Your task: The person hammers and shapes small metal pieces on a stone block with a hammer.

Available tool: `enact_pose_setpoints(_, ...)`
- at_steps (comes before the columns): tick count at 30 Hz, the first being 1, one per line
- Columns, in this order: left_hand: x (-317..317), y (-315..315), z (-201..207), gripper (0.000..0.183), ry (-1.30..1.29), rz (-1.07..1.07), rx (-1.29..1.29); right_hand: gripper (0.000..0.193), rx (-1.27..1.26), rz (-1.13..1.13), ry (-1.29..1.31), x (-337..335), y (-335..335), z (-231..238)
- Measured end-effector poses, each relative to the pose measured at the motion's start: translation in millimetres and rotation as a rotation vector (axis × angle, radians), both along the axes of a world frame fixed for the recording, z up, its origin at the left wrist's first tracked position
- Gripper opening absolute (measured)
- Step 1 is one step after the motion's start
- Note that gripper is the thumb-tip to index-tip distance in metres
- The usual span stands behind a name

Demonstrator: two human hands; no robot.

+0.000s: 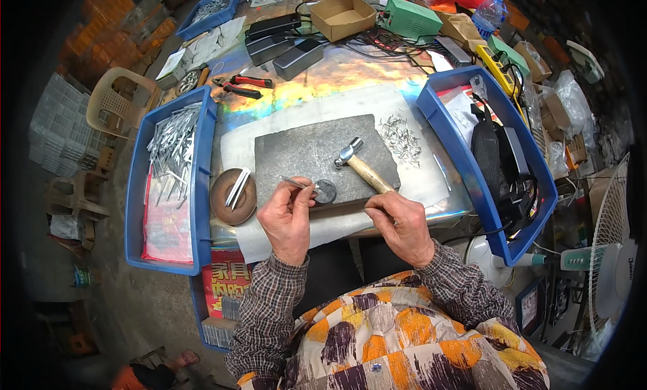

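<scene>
My left hand [288,223] is closed in a pinch on a thin metal strip [294,182]. Its fingers are beside a small dark round disc [325,192] at the near edge of a grey stone slab [303,144]. On the slab rests a hammer [367,172] with a steel head and wooden handle, the handle's near end meeting my right hand [404,225]. That hand's fingers are curled together; what they hold, if anything, is hidden. Left of the slab, several pale metal strips [237,188] lie across a round brown wooden dish [232,213].
Small metal pieces [399,140] are scattered on white paper [431,177]. A blue tray [202,235] of metal strips stands left; another blue tray [495,228] with black devices stands right. Red-handled pliers [246,84], black boxes [296,58] and a cardboard box [342,18] lie farther back.
</scene>
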State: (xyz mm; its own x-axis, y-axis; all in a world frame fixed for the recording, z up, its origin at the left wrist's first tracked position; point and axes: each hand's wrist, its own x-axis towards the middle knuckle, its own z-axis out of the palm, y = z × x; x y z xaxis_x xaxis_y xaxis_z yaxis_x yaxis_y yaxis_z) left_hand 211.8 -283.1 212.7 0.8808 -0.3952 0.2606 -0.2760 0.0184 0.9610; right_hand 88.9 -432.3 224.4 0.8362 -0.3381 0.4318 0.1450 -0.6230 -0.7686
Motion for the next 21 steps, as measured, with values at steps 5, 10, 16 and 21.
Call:
enact_pose_setpoints(5,0.7,1.8,-1.0,0.008,-0.060,0.002,0.033,0.009,-0.036,0.021,-0.020,3.6,-2.3,1.8)
enact_pose_setpoints(10,0.2,0.1,-1.8,0.008,-0.020,-0.004,-0.004,0.008,-0.048,0.032,-0.012,9.9,-3.8,8.7)
enact_pose_setpoints(16,-1.9,1.8,3.3,0.007,-0.247,0.041,0.161,0.011,-0.075,0.081,-0.028,26.7,-2.7,18.5)
enact_pose_setpoints(21,-4.8,-1.6,5.6,0.014,-0.447,0.099,0.233,0.023,-0.109,0.173,-0.123,53.4,8.0,40.3)
